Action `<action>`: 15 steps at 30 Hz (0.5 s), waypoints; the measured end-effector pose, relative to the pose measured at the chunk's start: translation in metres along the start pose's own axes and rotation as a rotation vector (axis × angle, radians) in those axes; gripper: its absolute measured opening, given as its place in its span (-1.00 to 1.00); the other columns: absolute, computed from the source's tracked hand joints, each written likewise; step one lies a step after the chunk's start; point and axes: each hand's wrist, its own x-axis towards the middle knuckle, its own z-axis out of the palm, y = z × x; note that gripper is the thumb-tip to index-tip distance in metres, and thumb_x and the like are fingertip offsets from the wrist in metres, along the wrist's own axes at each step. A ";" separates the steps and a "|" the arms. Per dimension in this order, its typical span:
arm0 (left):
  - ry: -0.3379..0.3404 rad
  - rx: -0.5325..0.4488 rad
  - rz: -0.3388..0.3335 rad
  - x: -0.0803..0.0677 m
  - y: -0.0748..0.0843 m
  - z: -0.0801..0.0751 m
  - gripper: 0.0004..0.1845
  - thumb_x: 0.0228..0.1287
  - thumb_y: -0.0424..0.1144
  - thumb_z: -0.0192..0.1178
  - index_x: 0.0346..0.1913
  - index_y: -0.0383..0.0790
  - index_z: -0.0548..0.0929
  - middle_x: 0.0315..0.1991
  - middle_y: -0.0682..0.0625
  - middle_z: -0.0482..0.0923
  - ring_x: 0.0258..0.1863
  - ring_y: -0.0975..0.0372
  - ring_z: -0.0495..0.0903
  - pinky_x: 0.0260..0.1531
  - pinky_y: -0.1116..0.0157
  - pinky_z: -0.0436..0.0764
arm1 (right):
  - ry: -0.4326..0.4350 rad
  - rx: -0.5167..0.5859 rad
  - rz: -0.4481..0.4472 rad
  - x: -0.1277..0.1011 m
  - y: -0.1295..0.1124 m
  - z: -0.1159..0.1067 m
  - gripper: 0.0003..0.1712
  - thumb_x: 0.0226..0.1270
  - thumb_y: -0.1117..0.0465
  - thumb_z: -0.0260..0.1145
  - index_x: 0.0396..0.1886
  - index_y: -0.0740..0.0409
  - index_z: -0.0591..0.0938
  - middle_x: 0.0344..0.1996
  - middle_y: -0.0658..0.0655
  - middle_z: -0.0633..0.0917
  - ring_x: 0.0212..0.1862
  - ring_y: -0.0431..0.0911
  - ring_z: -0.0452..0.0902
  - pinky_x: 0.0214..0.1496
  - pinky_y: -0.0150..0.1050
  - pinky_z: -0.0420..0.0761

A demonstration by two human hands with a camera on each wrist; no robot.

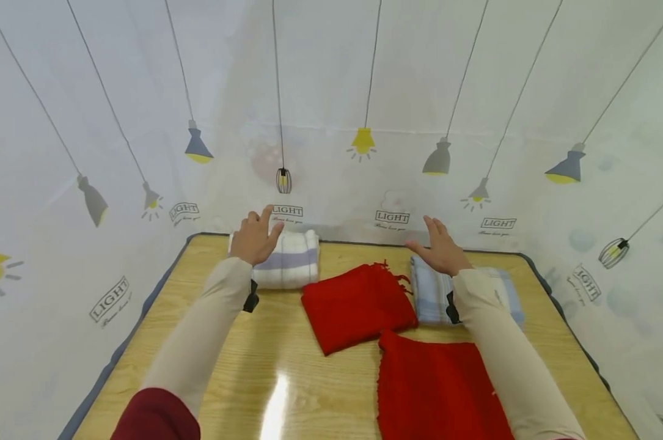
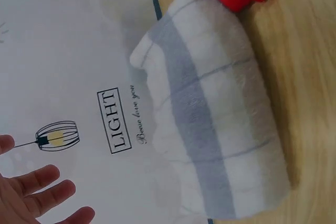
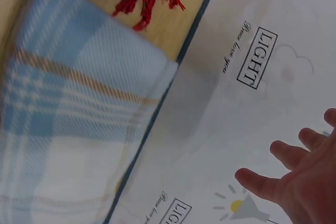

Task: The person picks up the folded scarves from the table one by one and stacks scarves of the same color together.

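The left hand hovers with fingers spread and relaxed above the white towel with grey stripes, holding nothing, at the far left corner of the wooden counter. The right hand is likewise held flat and spread over the blue plaid towel, which lies against the far edge toward the right corner. In the wrist views both hands are apart from the cloth, fingers splayed before the white curtain printed with lamps that walls in the counter on three sides. Between the two towels lies a folded red scarf with a fringe pointing at the far edge; a second red cloth sits just beside it, toward the near right edge. Bare wood shows along the near left part of the counter.
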 end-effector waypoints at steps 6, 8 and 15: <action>-0.024 -0.047 -0.008 -0.013 0.000 0.024 -0.39 0.48 0.13 -0.27 0.45 -0.09 0.11 0.17 -0.38 0.31 0.07 -0.20 0.43 -0.16 -0.15 0.51 | -0.006 0.086 -0.023 0.002 0.000 0.022 0.02 0.36 -0.31 -0.02 0.51 0.23 -0.14 0.48 0.39 -0.12 0.46 0.33 -0.12 0.37 0.29 0.06; -0.040 -0.077 -0.022 -0.017 0.000 0.031 -0.38 0.47 0.14 -0.27 0.45 -0.10 0.11 0.19 -0.38 0.30 0.09 -0.20 0.42 -0.14 -0.14 0.51 | -0.003 0.133 -0.039 0.003 0.003 0.032 0.00 0.38 -0.27 0.00 0.50 0.28 -0.11 0.48 0.40 -0.08 0.46 0.32 -0.12 0.38 0.27 0.04; -0.061 -0.224 0.008 -0.031 0.000 0.058 -0.39 0.46 0.08 -0.16 0.45 -0.12 0.14 0.13 -0.42 0.32 0.00 -0.20 0.45 -0.14 -0.12 0.51 | -0.017 0.274 -0.030 0.000 0.007 0.059 -0.08 0.44 -0.18 -0.03 0.50 0.31 -0.11 0.47 0.41 -0.08 0.47 0.33 -0.16 0.40 0.27 -0.02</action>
